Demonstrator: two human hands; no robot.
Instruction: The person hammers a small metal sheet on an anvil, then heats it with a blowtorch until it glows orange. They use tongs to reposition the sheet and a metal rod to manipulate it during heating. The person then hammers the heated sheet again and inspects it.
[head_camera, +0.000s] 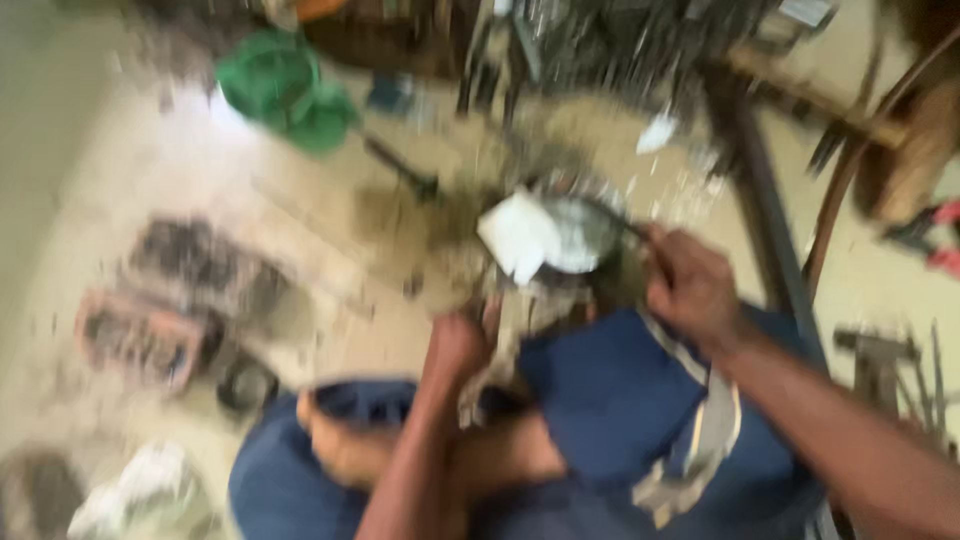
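A: What's the biggest thing here?
B: The floor (120, 180), pale and dusty, with dark scraps of debris toward its left edge. Next, the person's blue shorts (620, 400) at the bottom, knees drawn up.

A: And after that?
B: A green bag (285, 90) near the floor's top edge, left of middle. A dark metal bar (760, 190) runs down the right side.

A: What are the hands on?
B: The right hand (690, 285) is curled closed round a thin dark handle that leads to a round silvery part (580, 235) at mid-floor. A white cloth (520, 235) lies against that part's left side.

A: The left hand?
B: The left hand (458, 348) sits just below the cloth, closed into a fist on something grey; the blur hides what it is.

A: Is the part lifted?
B: I cannot tell.
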